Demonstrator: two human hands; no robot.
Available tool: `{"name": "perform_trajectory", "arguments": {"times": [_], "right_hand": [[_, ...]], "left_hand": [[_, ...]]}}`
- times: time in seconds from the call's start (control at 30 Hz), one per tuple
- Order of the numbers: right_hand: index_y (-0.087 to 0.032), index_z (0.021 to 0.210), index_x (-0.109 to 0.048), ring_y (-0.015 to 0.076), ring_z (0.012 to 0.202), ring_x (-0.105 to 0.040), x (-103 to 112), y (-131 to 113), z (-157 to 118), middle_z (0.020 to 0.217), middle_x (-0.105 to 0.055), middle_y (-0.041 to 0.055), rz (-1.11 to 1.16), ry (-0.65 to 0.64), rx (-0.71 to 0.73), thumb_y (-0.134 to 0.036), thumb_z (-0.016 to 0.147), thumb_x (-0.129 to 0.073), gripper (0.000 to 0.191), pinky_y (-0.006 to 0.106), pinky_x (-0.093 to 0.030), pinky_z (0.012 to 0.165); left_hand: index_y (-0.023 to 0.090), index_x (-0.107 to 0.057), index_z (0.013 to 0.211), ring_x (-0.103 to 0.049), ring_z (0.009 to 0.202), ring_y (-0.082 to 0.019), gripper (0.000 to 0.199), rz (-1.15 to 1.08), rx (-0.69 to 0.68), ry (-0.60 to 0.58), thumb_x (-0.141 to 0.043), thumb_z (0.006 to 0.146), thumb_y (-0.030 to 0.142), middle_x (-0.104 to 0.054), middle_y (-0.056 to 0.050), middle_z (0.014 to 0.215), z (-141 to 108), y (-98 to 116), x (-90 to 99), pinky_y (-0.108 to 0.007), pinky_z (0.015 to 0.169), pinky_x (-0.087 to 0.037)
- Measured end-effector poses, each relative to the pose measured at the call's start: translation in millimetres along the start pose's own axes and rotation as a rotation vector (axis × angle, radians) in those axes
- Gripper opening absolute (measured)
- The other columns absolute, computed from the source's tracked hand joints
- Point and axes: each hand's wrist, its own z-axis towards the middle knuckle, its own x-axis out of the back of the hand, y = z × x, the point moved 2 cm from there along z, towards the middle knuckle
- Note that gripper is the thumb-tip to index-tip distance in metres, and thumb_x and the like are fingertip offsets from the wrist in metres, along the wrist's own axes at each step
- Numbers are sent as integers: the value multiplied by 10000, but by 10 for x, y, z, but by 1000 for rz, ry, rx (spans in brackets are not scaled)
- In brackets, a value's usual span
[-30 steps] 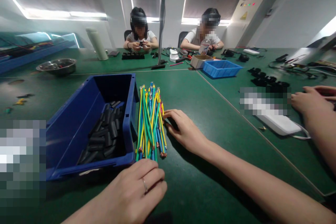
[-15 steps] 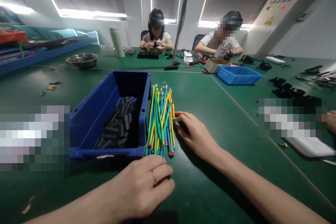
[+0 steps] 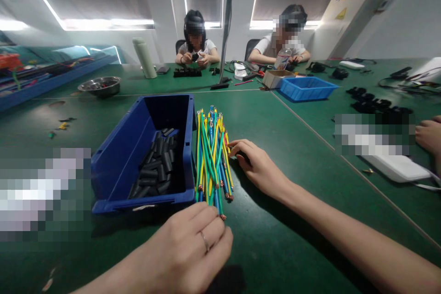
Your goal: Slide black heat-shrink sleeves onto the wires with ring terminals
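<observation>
Many wires (image 3: 211,161) run near-to-far beside the blue bin (image 3: 119,156), my right hand (image 3: 263,167) at their right flank, thumb and fingers apart, my left hand (image 3: 188,245) by their near ends, its grip I can't tell.

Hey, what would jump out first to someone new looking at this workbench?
Probably the bright green, yellow and blue wires, bundled on the green table right beside the dark blue bin of black tubes. Next, likely the bare hands: the left hand, wearing a ring, at the bundle's near end, and the right hand at its right side.
</observation>
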Motion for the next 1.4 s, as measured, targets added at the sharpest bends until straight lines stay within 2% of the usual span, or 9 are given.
{"name": "perform_trajectory", "arguments": {"times": [0.13, 0.23, 0.33, 0.47, 0.93, 1.07, 1.17, 1.3, 1.4], "right_hand": [[-218, 1059, -542, 204, 1136, -541, 30, -79, 4, 1190, -612, 89, 1, 35, 22, -44, 914, -355, 294, 407, -428, 981], [-203, 1008, -546, 207, 926, -573, 109, -168, 7, 988, -638, 81, -138, 17, 34, -188, 965, -411, 142, 359, -450, 827], [-208, 854, -520, 161, 664, -508, 160, -276, -13, 749, -587, 24, -268, -176, 139, -343, 981, -434, 205, 301, -377, 633], [-208, 790, -526, 140, 572, -488, 105, -383, -85, 665, -585, 4, -311, -450, 274, -452, 936, -505, 284, 300, -306, 557], [-228, 741, -485, 135, 527, -458, -9, -435, -129, 633, -550, -6, -203, -442, 372, -224, 955, -462, 215, 316, -285, 516], [-225, 776, -512, 135, 588, -510, 81, -383, -58, 682, -557, 5, -45, -151, 280, -227, 985, -390, 241, 277, -392, 563], [-210, 953, -585, 195, 775, -606, 104, -187, 11, 864, -645, 66, -188, 127, 63, -225, 962, -419, 167, 337, -493, 707], [-213, 1364, -519, 265, 1258, -525, 6, 70, 36, 1372, -563, 134, -283, 7, 37, -243, 973, -415, 406, 501, -439, 1045], [-190, 1416, -508, 265, 1342, -463, -31, 140, 19, 1451, -506, 144, -321, -32, 11, -296, 1001, -387, 445, 502, -396, 1106]], "left_hand": [[96, -696, 1014, -624, 952, -195, 255, 108, 4, 2, -444, 986, 116, -705, -72, 966, -70, -4, 87, -336, 922, -443], [99, -695, 1110, -579, 1055, -220, 216, 209, 35, -31, -564, 949, 160, -699, -70, 1078, -135, 2, 97, -335, 950, -395], [103, -692, 1139, -566, 1065, -217, 242, 252, 60, -50, -620, 918, 167, -693, -62, 1097, -164, 6, 55, -340, 993, -377], [92, -703, 1073, -584, 1020, -205, 209, 223, 60, -2, -556, 931, 135, -696, -72, 1050, -134, 4, -22, -343, 1030, -365], [102, -690, 917, -640, 884, -169, 91, 114, 95, -19, -602, 910, 122, -683, -31, 850, -68, -24, -125, -328, 1030, -472], [80, -687, 959, -649, 1002, -180, 139, 29, 19, -26, -553, 929, 103, -701, -71, 936, -35, 12, -153, -339, 1134, -420], [83, -674, 986, -639, 1079, -203, 150, -57, 44, 39, -534, 934, 87, -696, -100, 1020, 23, -8, -227, -369, 1119, -453], [48, -630, 1073, -546, 1269, -310, 196, -103, 144, -2, -512, 966, 162, -625, -206, 1232, 97, -57, -352, -443, 1068, -504], [22, -613, 1090, -514, 1304, -353, 204, -50, 152, -23, -519, 948, 134, -599, -247, 1278, 96, -49, -389, -480, 1071, -495]]}}
